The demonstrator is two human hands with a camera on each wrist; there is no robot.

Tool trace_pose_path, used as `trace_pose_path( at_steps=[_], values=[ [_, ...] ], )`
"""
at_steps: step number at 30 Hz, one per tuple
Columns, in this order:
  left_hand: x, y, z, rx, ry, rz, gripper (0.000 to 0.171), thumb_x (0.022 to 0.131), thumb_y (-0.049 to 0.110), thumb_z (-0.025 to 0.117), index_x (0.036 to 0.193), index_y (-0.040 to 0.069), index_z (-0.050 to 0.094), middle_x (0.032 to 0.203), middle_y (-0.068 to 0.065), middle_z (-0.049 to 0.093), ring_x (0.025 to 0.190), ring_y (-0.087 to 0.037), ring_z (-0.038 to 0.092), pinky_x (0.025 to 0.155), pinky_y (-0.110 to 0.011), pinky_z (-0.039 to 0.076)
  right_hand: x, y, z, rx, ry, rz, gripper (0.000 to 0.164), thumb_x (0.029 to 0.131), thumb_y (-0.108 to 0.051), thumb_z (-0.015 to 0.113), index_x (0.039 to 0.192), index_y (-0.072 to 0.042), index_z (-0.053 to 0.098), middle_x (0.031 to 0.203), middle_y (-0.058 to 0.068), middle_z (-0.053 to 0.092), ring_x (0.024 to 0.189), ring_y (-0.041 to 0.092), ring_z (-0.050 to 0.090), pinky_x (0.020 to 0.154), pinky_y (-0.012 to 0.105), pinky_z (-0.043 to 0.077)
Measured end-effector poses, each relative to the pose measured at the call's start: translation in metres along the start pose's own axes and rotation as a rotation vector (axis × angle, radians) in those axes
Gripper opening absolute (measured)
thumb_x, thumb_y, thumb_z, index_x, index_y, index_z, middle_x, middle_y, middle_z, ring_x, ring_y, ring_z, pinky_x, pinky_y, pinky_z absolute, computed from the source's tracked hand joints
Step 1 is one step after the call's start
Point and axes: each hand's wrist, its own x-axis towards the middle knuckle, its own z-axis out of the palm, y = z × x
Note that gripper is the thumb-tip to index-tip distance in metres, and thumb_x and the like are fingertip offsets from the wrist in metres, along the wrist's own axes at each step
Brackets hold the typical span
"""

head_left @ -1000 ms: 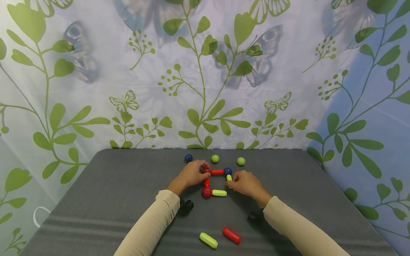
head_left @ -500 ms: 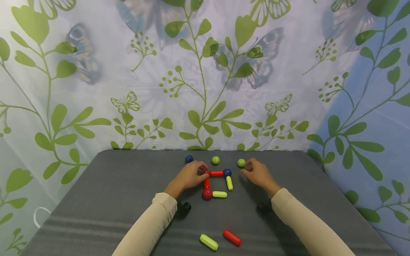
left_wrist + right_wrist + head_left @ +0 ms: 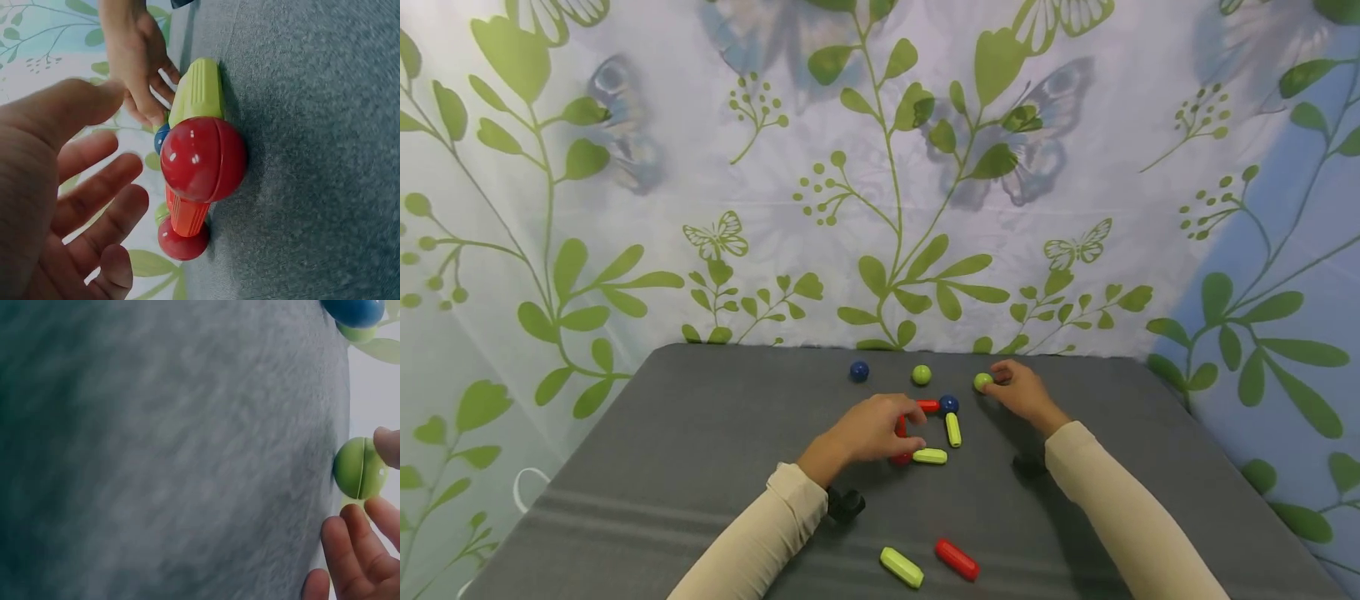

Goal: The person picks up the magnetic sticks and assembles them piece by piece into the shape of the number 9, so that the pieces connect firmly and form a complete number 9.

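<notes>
A: Where are the person's hands?

B: The right hand [image 3: 1027, 397] is at a green ball [image 3: 982, 382] near the far edge of a grey table [image 3: 625, 475]. The left hand [image 3: 871, 429] is at the left side of a square outline of rods and balls [image 3: 930, 457], just beside a red ball [image 3: 203, 159]. The outline has a gap at its near right corner.

A: What does each hand hold?

B: The left holds nothing; its thumb and fingers are spread wide. The right hand's thumb [image 3: 389, 448] and forefinger [image 3: 383, 516] are on opposite sides of the green ball, barely farther apart than the ball itself. Whether both press on it cannot be told.

A: How is that grip best made?

B: Probably with both fingertips meeting the ball at its middle before any lift, as a smooth, round thing looks apt to roll. A blue ball [image 3: 949, 404] forms the outline's nearest corner, so raising the green one clear would seem safer than sliding it. The left hand would do well to avoid nudging the rods.
</notes>
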Motion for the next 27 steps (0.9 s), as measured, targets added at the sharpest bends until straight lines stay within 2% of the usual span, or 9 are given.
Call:
trace_pose_path(
  at_steps=[3,10,17,22,27],
  values=[
    [0.002,0.003,0.001,-0.014,-0.06,0.013,0.033,0.089,0.033,0.08,0.115,0.013,0.072,0.106,0.002,0.069,0.077,0.0,0.058,0.073,-0.023,0.049,0.0,-0.002,0.001,-0.029,0.003,-0.007,0.048,0.098,-0.025,0.069,0.133,0.004,0.055,0.125,0.027,0.059,0.111,0.042,0.058,0.087,0.051,0.05],
    [0.005,0.0,0.009,0.051,-0.119,0.054,0.033,0.086,0.033,0.083,0.113,0.017,0.074,0.106,0.011,0.069,0.084,0.001,0.058,0.082,-0.021,0.048,0.001,-0.008,0.002,-0.074,0.007,-0.021,0.04,0.098,-0.023,0.069,0.127,0.003,0.06,0.12,0.023,0.062,0.108,0.04,0.059,0.086,0.051,0.049],
    [0.008,-0.001,0.015,0.112,-0.136,0.064,0.026,0.084,0.03,0.084,0.106,0.02,0.075,0.093,0.015,0.066,0.076,0.001,0.055,0.073,-0.021,0.047,-0.008,-0.004,0.001,-0.086,0.013,-0.036,0.032,0.097,-0.021,0.071,0.119,0.001,0.063,0.112,0.019,0.066,0.102,0.036,0.061,0.084,0.051,0.049],
    [0.008,-0.004,0.019,0.146,-0.127,0.066,0.019,0.084,0.03,0.084,0.099,0.023,0.075,0.082,0.017,0.06,0.07,-0.002,0.052,0.065,-0.022,0.044,-0.023,0.001,0.0,-0.068,-0.003,-0.06,0.028,0.097,-0.021,0.071,0.117,-0.003,0.064,0.111,0.014,0.067,0.103,0.033,0.062,0.081,0.048,0.05],
    [0.008,-0.009,0.023,0.143,-0.105,0.073,0.013,0.085,0.029,0.082,0.096,0.024,0.075,0.079,0.018,0.058,0.069,-0.003,0.052,0.063,-0.022,0.043,-0.043,0.001,-0.001,-0.062,-0.042,-0.103,0.027,0.095,-0.02,0.073,0.116,-0.004,0.066,0.107,0.007,0.069,0.099,0.028,0.066,0.078,0.044,0.052]
  ],
)
